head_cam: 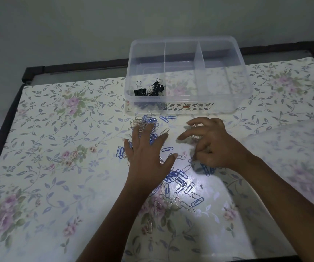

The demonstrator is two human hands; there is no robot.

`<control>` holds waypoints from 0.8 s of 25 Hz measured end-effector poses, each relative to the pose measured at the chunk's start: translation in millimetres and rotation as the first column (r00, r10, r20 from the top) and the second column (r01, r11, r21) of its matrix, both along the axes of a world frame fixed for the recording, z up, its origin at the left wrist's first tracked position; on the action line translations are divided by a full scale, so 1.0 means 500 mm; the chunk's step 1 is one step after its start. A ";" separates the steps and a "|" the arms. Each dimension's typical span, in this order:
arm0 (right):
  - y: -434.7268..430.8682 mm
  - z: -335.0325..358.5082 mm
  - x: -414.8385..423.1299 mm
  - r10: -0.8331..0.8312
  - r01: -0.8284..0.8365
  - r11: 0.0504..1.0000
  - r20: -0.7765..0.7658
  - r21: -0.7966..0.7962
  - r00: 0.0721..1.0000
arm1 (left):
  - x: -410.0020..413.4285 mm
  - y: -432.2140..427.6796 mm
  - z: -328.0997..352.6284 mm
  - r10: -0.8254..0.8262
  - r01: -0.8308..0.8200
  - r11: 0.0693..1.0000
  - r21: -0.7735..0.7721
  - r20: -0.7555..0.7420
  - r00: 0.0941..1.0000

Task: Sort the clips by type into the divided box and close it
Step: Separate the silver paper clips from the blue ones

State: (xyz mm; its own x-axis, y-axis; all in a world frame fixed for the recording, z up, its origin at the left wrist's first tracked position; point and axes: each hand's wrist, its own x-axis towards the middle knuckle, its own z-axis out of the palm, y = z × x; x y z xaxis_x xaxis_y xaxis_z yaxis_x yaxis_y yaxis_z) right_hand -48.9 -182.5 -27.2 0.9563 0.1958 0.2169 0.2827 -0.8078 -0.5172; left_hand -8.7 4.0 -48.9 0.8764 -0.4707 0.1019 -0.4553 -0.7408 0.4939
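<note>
Plastic box [188, 100] beyond; left hand [148, 157] flat on paperclips [180, 178], right hand [214, 146] curled, grip unclear.

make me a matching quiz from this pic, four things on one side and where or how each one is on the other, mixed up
1 binder clips
2 blue paper clips
3 left hand
4 right hand

a fingers curled
b loose on the tablecloth
c in the box's left compartment
d spread flat, palm down

Pairs: 1-c, 2-b, 3-d, 4-a
</note>
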 end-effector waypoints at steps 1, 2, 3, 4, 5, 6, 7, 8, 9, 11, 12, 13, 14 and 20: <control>0.002 0.003 0.000 0.015 -0.013 1.000 -0.045 0.027 0.999 | 0.001 0.000 -0.002 -0.002 0.002 1.000 0.010 0.001 1.000; 0.004 0.004 -0.001 0.030 -0.025 0.998 -0.081 0.057 0.996 | 0.001 0.000 -0.003 -0.001 0.001 1.000 0.012 0.002 1.000; 0.005 0.005 -0.002 0.037 -0.029 0.996 -0.096 0.081 0.995 | 0.001 0.000 -0.004 0.000 0.000 1.000 0.005 0.004 1.000; 0.009 0.008 -0.003 0.042 -0.031 0.994 -0.104 0.102 0.994 | 0.001 -0.001 -0.004 -0.002 0.002 1.000 -0.010 0.007 1.000; 0.010 0.009 -0.004 0.033 -0.019 0.993 -0.119 0.120 0.992 | 0.000 -0.001 -0.004 -0.006 0.006 1.000 -0.026 0.009 1.000; 0.012 0.010 -0.003 0.020 -0.005 0.992 -0.119 0.126 0.993 | -0.001 -0.002 -0.003 -0.010 0.010 0.999 -0.038 0.009 1.000; 0.012 0.010 -0.001 0.004 0.008 0.993 -0.099 0.115 0.995 | -0.001 -0.002 -0.003 -0.013 0.013 0.999 -0.045 0.011 1.000; 0.014 0.010 0.001 -0.014 0.021 0.995 -0.077 0.096 0.997 | 0.001 -0.001 -0.004 -0.012 0.013 0.999 -0.051 0.017 1.000; 0.015 0.008 0.002 -0.027 0.032 0.996 -0.067 0.083 0.997 | 0.004 0.001 -0.004 -0.006 0.007 0.998 -0.057 0.023 1.000; 0.017 0.001 0.003 -0.026 0.029 0.998 -0.056 0.064 0.998 | 0.009 0.004 -0.004 0.013 -0.011 0.997 -0.078 0.025 1.000; 0.017 -0.002 0.003 -0.011 0.014 0.999 -0.055 0.044 0.998 | 0.012 0.005 -0.003 0.017 -0.015 0.996 -0.084 0.022 1.000; 0.017 -0.006 0.002 0.007 -0.007 1.000 -0.059 0.014 0.998 | 0.014 0.006 -0.002 0.018 -0.016 0.996 -0.085 0.019 1.000; 0.016 -0.009 0.000 0.023 -0.025 1.000 -0.067 -0.018 0.997 | 0.014 0.006 0.000 0.017 -0.015 0.996 -0.083 0.017 1.000; -0.002 -0.003 -0.003 -0.043 0.046 0.988 0.024 -0.150 0.999 | 0.010 0.005 0.003 0.020 -0.021 0.997 -0.079 -0.020 1.000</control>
State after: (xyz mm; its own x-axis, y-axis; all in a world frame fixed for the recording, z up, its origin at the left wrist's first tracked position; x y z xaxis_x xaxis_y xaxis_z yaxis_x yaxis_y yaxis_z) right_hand -50.2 -183.3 -28.5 0.9604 0.1851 0.2083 0.2542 -0.8881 -0.3829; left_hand -3.4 6.5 -47.4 0.8880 -0.4436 0.1210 -0.4301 -0.7082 0.5600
